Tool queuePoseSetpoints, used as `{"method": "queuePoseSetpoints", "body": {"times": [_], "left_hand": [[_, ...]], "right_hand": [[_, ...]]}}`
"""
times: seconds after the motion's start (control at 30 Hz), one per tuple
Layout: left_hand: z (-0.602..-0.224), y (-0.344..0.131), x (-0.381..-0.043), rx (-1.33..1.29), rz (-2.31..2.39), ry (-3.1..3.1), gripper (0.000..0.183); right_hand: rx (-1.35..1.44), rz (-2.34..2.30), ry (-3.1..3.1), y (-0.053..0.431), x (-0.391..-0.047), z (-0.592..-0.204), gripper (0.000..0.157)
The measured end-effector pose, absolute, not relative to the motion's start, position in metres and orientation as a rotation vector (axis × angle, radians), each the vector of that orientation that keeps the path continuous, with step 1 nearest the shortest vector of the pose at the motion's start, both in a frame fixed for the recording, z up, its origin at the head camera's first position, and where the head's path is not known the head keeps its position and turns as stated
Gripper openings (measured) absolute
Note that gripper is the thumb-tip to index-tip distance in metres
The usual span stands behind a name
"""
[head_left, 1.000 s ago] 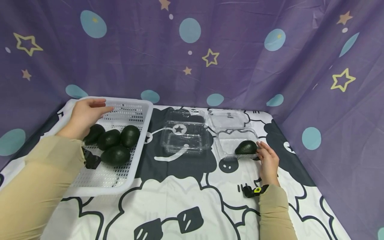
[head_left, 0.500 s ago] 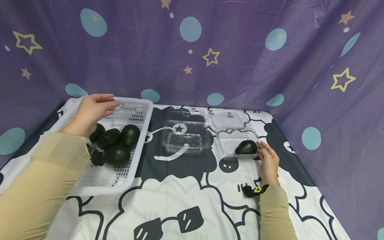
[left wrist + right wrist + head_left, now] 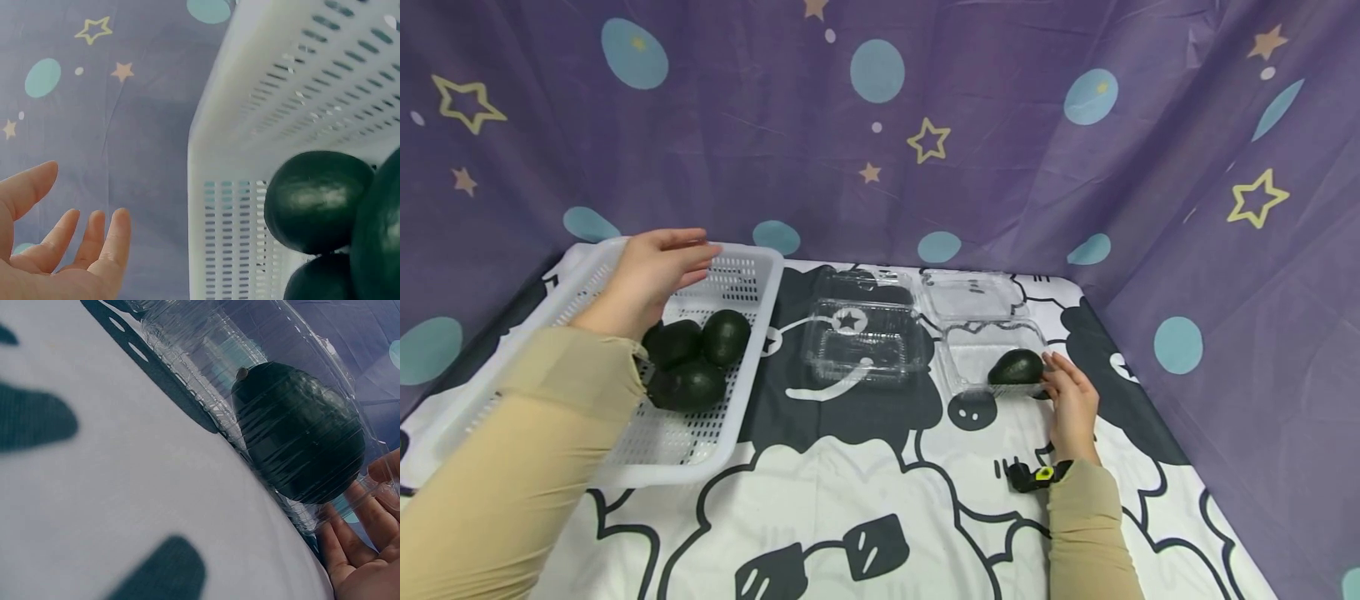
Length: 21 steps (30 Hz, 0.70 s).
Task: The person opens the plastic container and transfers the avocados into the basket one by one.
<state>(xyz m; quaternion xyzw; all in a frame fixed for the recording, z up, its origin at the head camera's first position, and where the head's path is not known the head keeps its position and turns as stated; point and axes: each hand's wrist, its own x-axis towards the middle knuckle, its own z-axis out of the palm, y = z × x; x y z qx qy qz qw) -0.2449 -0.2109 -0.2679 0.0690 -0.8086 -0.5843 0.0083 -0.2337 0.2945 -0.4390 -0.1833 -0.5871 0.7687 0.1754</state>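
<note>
Dark green avocados [image 3: 727,338] lie together in a white perforated plastic basket [image 3: 752,367] on the left. My left hand [image 3: 658,271] hovers over the basket's back part with relaxed, spread fingers and holds nothing; its forearm covers part of the basket. The left wrist view shows the same hand [image 3: 69,256] beside the basket wall, apart from the avocados [image 3: 319,200]. On the right, a single avocado [image 3: 1017,367] lies in an opened clear plastic clamshell container [image 3: 973,337]. My right hand [image 3: 1071,404] grips that container's front right corner between thumb and fingers [image 3: 369,515].
Another clear clamshell container [image 3: 865,333] sits between the basket and the right container. A black-and-white patterned cloth [image 3: 820,492] covers the table. Behind and to the right hangs a purple curtain [image 3: 1000,167].
My left hand has moved right and slightly back above the basket, still holding nothing. My right hand, its container and the avocado inside have stayed in place.
</note>
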Motion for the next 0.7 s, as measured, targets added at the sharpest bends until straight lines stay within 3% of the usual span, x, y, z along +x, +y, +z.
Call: {"method": "queuePoseSetpoints", "body": {"times": [0.33,0.7], "left_hand": [[-0.263,-0.196,-0.246,0.232,-1.971,-2.463,0.077],[-0.265,-0.179,-0.249,0.190,-2.074,-2.406,0.074]], "right_hand": [[-0.538,2.168,-1.696,0.295,-0.235,-0.439,0.045],[-0.541,2.173,-1.701,0.295,-0.235,-0.438,0.043]]}}
